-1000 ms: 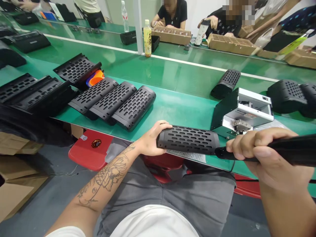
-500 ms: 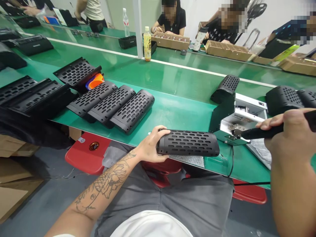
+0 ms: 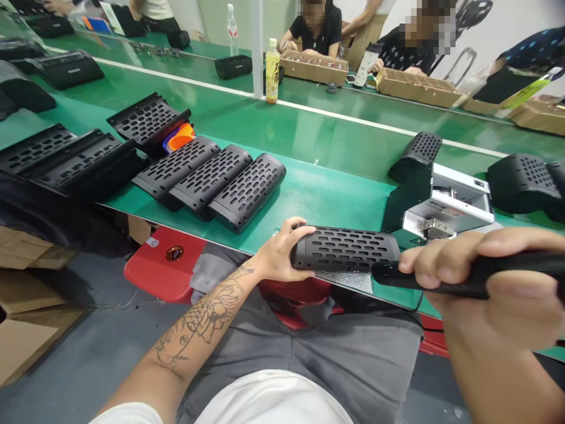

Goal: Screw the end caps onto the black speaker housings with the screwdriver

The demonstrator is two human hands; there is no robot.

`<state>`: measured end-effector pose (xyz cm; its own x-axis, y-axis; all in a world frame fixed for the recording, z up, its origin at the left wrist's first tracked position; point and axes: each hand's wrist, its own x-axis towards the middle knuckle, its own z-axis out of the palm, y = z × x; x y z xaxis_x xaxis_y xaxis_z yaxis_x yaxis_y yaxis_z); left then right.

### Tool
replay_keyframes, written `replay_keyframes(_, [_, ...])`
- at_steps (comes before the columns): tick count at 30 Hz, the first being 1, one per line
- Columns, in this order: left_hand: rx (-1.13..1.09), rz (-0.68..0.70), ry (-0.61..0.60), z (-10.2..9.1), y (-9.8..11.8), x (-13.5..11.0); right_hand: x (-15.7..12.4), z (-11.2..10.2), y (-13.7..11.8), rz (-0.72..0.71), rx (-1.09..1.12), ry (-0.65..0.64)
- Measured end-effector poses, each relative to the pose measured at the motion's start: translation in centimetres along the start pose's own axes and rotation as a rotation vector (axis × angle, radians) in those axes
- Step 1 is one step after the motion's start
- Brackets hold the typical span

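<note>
My left hand (image 3: pixel 286 253) is wrapped round the left end of a black slotted speaker housing (image 3: pixel 348 247), thumb and fingers on opposite edges. The housing lies lengthwise at the bench's front edge, slotted face up. In my right hand (image 3: pixel 472 288) is a black electric screwdriver (image 3: pixel 525 266), held level with its nose pointing left. That nose overlaps the lower right corner of the housing; whether it touches I cannot tell, and the bit is hidden. Behind my right hand stands a white and black screw feeder (image 3: pixel 463 203).
Several slotted housings (image 3: pixel 249 188) lie left on the green bench (image 3: pixel 326 188), near an orange and blue roll (image 3: pixel 180 138). More black housings (image 3: pixel 523 179) stand right of the feeder. Co-workers sit opposite behind cardboard trays (image 3: pixel 315 68). A yellow bottle (image 3: pixel 272 73) stands by a post.
My right hand has brought the screwdriver left, from the screw feeder's front to the right end of the housing. My left hand keeps its hold. The view has shifted slightly.
</note>
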<state>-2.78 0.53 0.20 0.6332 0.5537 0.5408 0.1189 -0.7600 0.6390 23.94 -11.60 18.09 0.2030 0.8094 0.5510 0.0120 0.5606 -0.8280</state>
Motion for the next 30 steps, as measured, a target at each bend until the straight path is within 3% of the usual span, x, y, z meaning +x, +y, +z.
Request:
replay_keyframes(3, [-0.015,-0.003,0.002,0.0,0.1,0.0,0.9,1.9,1.0,-0.003,0.008,-0.063])
replay_keyframes(7, [-0.040,-0.024,-0.003,0.0,0.2,0.1,1.1,2.2,1.7,0.098,-0.005,-0.066])
replay_keyframes(11, [-0.054,-0.046,-0.010,0.1,0.3,0.2,1.2,2.6,1.6,0.100,-0.035,-0.182])
replay_keyframes(16, [-0.054,-0.065,-0.012,0.1,0.4,0.1,1.3,3.3,1.3,0.141,-0.033,-0.208])
replay_keyframes(21, [-0.048,-0.104,-0.027,0.0,0.7,0.3,0.9,2.7,1.9,0.170,0.000,-0.207])
replay_keyframes(26, [-0.019,-0.050,0.003,0.0,0.6,0.1,0.5,2.6,1.8,0.194,-0.056,-0.258])
replay_keyframes(28, [-0.003,-0.033,0.018,0.0,0.5,0.0,1.0,2.1,1.3,0.164,-0.071,-0.214])
replay_keyframes(30, [0.024,-0.021,0.036,0.2,0.5,-0.2,2.2,0.2,1.0,0.115,-0.084,-0.110])
